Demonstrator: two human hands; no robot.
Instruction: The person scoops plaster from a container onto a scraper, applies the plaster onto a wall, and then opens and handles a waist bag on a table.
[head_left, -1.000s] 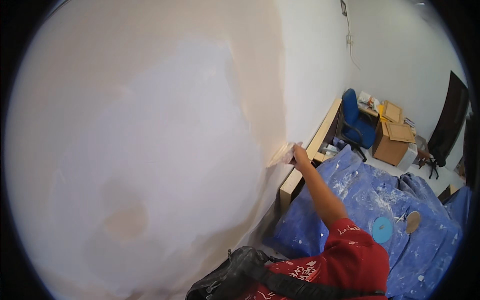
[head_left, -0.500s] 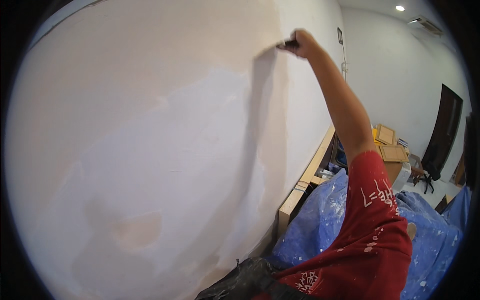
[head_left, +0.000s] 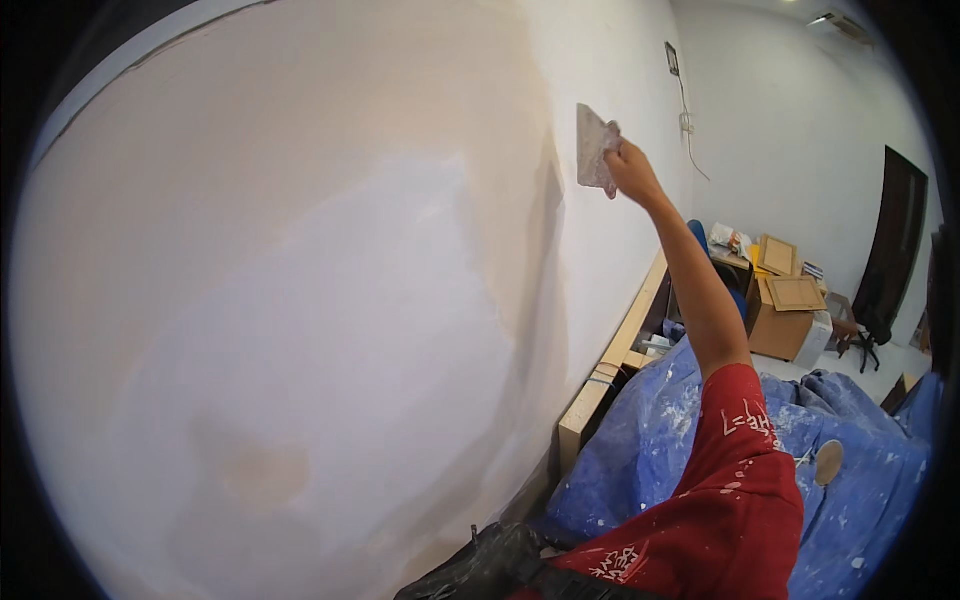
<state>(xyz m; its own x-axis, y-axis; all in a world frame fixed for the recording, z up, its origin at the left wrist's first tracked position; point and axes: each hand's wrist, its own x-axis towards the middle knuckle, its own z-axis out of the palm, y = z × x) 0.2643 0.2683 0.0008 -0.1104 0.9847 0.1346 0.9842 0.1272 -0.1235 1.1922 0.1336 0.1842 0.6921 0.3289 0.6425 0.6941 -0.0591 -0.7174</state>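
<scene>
My right arm, in a paint-spotted red sleeve, reaches up and away along the wall. My right hand (head_left: 634, 174) is closed around a wide scraper (head_left: 592, 150), a putty knife whose broad flat blade is smeared with pale plaster. The blade's face shows, tilted upright, beside the right border of the coated area; whether it touches the wall I cannot tell. The wall (head_left: 330, 300) carries damp beige filler along its top and right, with a whiter patch in the middle and a small beige spot low down. My left hand is out of view.
A wooden beam (head_left: 612, 368) runs along the wall's foot. Blue plastic sheeting (head_left: 640, 450), splashed white, covers things on the right. Further back stand cardboard boxes (head_left: 782, 325), a dark door (head_left: 890, 235) and a hanging cable (head_left: 690, 140). A black bag-like item (head_left: 480, 570) is at the lower edge.
My right hand has moved down and slightly right with the scraper. The blade, edge-on to the wall before, now shows its flat face. The view has shifted a little.
</scene>
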